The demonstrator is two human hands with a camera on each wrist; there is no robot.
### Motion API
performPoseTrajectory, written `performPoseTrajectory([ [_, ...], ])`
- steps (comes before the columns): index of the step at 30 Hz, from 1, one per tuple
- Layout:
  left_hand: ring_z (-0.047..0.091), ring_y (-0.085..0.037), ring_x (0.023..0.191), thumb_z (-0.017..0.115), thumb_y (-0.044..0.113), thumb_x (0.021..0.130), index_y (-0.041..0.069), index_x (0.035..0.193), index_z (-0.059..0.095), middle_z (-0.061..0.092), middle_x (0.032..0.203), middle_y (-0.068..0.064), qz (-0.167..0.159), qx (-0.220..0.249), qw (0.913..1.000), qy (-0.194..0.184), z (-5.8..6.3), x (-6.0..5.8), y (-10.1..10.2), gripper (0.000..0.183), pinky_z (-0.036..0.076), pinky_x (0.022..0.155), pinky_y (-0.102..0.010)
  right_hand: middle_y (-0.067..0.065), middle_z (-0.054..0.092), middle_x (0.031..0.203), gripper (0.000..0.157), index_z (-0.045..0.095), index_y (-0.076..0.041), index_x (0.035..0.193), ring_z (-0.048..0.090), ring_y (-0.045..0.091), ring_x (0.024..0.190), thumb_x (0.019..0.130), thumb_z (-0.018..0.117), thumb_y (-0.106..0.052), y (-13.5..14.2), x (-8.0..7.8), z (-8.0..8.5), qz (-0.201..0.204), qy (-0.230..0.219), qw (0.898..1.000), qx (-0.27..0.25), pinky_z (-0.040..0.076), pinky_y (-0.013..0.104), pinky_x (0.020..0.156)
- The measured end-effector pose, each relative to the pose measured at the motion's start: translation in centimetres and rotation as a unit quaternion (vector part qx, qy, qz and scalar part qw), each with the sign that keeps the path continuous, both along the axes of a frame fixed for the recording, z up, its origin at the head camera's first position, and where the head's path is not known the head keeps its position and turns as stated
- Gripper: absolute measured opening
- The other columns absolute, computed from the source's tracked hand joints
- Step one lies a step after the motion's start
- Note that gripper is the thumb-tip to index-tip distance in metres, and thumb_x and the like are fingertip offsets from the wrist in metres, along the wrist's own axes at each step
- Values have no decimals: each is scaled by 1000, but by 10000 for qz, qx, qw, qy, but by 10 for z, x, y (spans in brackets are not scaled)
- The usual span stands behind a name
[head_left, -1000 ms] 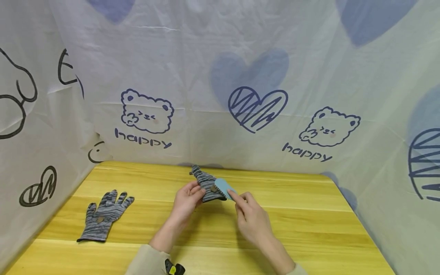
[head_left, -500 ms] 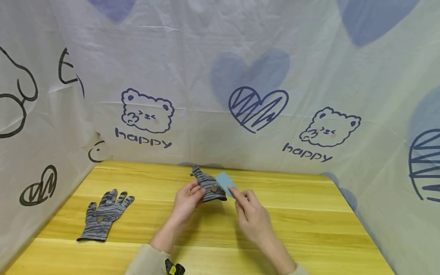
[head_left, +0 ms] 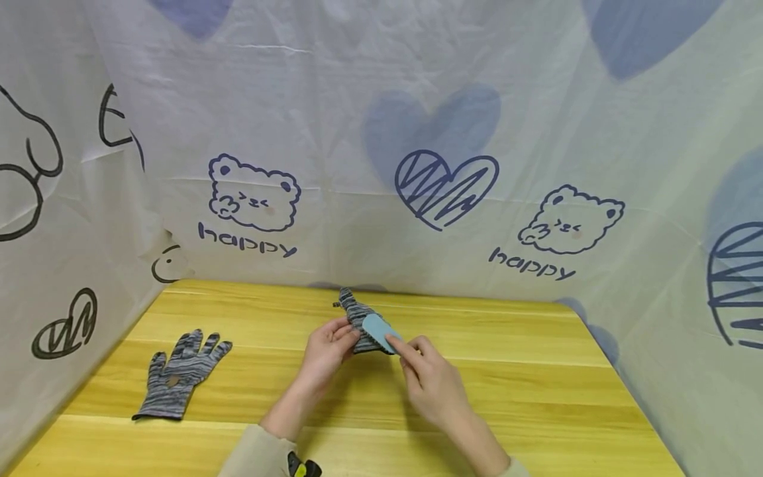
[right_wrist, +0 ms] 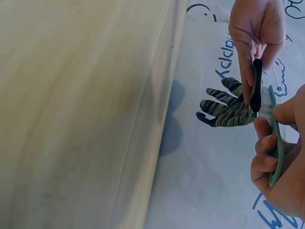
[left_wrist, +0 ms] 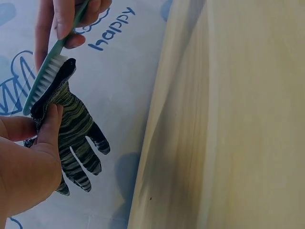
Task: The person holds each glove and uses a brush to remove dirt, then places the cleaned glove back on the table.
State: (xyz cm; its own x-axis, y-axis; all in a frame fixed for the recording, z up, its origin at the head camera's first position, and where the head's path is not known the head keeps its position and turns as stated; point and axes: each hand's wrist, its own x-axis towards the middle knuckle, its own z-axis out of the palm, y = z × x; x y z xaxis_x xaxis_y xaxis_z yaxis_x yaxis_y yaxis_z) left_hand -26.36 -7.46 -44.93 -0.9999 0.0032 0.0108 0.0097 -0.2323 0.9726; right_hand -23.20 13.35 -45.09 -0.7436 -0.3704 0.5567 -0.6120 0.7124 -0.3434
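Note:
My left hand (head_left: pixel 324 351) pinches a grey-and-black striped knit glove (head_left: pixel 359 311) by its edge and holds it up off the table; its fingers dangle in the left wrist view. In my right hand (head_left: pixel 438 384) is a light blue-green brush (head_left: pixel 378 329) with white bristles (left_wrist: pixel 47 78), the index finger lying along its back. The bristles press against the glove near the cuff (right_wrist: pixel 256 86). In the head view the brush covers the brown spot on this glove. A second striped glove (head_left: pixel 179 374) lies flat at the left, a brown spot (head_left: pixel 173 380) on its palm.
The yellow wood-grain table (head_left: pixel 536 371) reaches back to a pale curtain (head_left: pixel 346 218) printed with hearts and bears. Curtains also stand along the left and right sides. A black-and-yellow wrist strap (head_left: pixel 303 466) sits at my left sleeve.
The brush lifted slightly off the glove half a second ago, showing the brown spot, and now lies over it again, farther left. My left hand keeps its hold; the second glove stays put.

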Motion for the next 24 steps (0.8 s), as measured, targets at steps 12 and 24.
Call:
performPoseTrajectory([
  [12,60,-5,81,59,1,101,-16,134,53,74,112,-17,-130,-314,9993,-121,-4,3,7,37,49,67,-20,-1,63,100,49,68,-22,140,49,5,69,96,65,-1,4,-5,-2,-352,41,9992,-187,42,20,53],
  [24,56,-5,74,59,-2,100,-11,120,56,68,87,2,-201,-181,9996,-109,-2,2,6,22,49,66,-19,2,64,102,46,69,-16,139,50,7,68,97,65,1,10,-8,5,-259,623,9948,-759,42,20,52],
])
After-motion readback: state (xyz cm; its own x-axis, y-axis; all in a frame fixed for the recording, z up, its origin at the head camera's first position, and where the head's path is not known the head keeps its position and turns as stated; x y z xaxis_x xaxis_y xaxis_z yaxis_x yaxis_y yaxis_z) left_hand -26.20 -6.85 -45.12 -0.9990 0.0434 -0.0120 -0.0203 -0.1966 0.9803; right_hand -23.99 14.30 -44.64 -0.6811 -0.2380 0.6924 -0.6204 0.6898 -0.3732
